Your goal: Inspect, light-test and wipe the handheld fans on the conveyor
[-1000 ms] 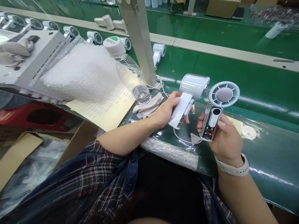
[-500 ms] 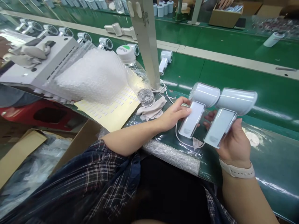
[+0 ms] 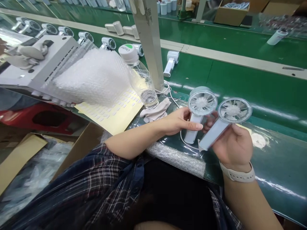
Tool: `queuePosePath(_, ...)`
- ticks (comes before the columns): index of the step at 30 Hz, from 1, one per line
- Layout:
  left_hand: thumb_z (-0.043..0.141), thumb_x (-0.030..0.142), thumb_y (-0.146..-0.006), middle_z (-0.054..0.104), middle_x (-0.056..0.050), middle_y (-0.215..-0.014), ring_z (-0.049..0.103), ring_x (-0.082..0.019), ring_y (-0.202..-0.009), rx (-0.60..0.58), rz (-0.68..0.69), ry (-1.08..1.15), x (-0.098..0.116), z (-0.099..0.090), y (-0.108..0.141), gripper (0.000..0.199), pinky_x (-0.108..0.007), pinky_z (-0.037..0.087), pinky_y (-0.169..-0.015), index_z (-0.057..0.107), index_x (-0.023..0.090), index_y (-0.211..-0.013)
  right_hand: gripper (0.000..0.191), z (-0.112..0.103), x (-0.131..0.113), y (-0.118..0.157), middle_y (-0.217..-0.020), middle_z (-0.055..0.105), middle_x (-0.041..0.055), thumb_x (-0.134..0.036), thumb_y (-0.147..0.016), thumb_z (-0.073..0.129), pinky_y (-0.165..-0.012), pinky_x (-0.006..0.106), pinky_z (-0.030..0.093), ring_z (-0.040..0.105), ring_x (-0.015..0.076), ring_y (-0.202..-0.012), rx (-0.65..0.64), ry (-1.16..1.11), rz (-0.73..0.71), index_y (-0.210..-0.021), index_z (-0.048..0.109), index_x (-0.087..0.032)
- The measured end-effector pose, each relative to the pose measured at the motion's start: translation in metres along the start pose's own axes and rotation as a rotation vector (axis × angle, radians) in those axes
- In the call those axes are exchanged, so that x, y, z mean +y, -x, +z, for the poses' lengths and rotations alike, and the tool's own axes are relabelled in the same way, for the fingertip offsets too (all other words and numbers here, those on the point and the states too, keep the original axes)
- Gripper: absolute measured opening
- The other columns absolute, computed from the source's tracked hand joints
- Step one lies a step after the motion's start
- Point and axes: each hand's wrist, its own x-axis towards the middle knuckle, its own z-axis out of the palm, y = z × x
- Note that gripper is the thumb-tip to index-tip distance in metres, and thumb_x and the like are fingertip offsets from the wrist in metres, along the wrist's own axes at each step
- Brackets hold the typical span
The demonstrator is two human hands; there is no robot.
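Note:
Two pale blue handheld fans are held side by side above the bench, their round bladed faces turned up toward me. My left hand [image 3: 183, 123] is closed round the handle of the left fan [image 3: 203, 102], its thumb lying across the front. Gripped in my right hand [image 3: 233, 143] is the right fan [image 3: 235, 110], with its handle slanting down to the left. The two fan heads are close together. Fingers of my right hand show partly between the handles; the rest are hidden behind the fan.
A clear bottle [image 3: 144, 80] with a white cap stands left of a metal post [image 3: 151, 44]. Bubble wrap [image 3: 93, 76] lies over a yellow label sheet [image 3: 112, 118]. A crumpled cloth [image 3: 155, 110] is near my left wrist. Another fan [image 3: 171, 64] rests on the green belt [image 3: 203, 76].
Both fans have been turned over in my hands, from their smooth rounded sides to their bladed faces. My right hand has shifted slightly left.

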Motion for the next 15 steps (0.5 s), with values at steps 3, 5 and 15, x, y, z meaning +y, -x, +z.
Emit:
queuePosePath(3,0.102,0.054,-0.067,0.072,-0.003,-0.094,0.07,-0.015,-0.085,0.046,-0.015,0.009,-0.002,0.001,-0.001,0.065,-0.033,0.056,-0.084,0.065,0.016,-0.105,0.037,0.001,0.0,0.002,-0.081,0.072,0.0063,-0.057,-0.093,0.066,-0.061,0.035,0.061,0.067,0.0216,-0.071,-0.055,0.01,0.049,-0.086,0.079,-0.023)
queuePosePath(5,0.093,0.067,-0.076,0.072,-0.004,-0.094,0.07,-0.015,-0.085,0.088,-0.029,0.024,-0.004,0.0,-0.002,0.066,-0.032,0.056,-0.082,0.063,0.017,-0.105,0.041,0.001,0.0,0.003,-0.082,0.073,0.0078,-0.06,-0.093,0.066,-0.06,0.036,0.06,0.066,0.0216,-0.071,-0.054,0.005,0.069,-0.084,0.079,-0.022)
queuePosePath(15,0.078,0.046,-0.088,0.081,-0.014,-0.116,0.082,-0.027,-0.098,0.031,-0.007,0.004,-0.005,-0.01,-0.002,0.053,-0.038,0.059,-0.083,0.056,0.019,-0.128,0.031,-0.005,-0.01,0.005,-0.082,0.072,0.0033,-0.052,-0.081,0.083,-0.054,0.036,0.06,0.069,0.0239,-0.073,0.056,-0.053,-0.014,-0.1,0.077,-0.028)
